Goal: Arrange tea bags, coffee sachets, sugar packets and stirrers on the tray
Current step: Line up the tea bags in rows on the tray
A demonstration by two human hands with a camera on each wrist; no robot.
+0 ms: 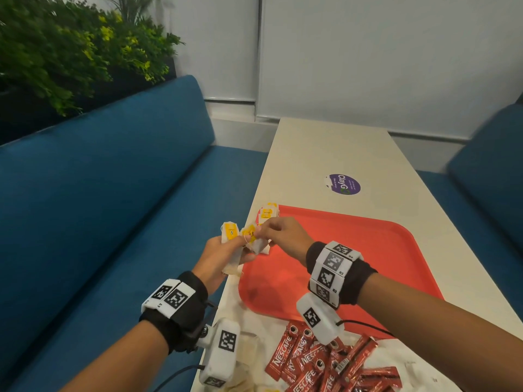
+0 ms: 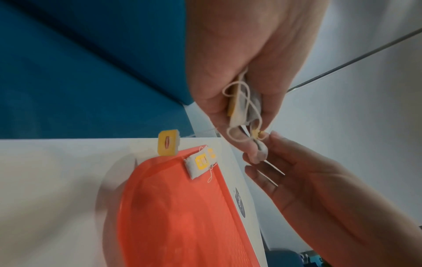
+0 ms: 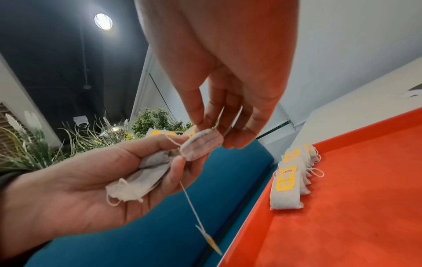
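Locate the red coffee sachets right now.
In the head view the red coffee sachets lie heaped on the white table at the near edge, just off the red tray, below the right wrist.

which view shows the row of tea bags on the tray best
Right wrist: the row of tea bags stands close along the tray edge. Left wrist shows fewer, smaller. In the head view the right hand partly hides them.

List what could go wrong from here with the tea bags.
1. The right hand pinches one white paper tea bag out of the bunch of tea bags the left hand grips; tangled strings may drag others out.
2. Its dangling yellow tag could snag the red plastic tray rim.
3. The row of tea bags by the rim may topple.
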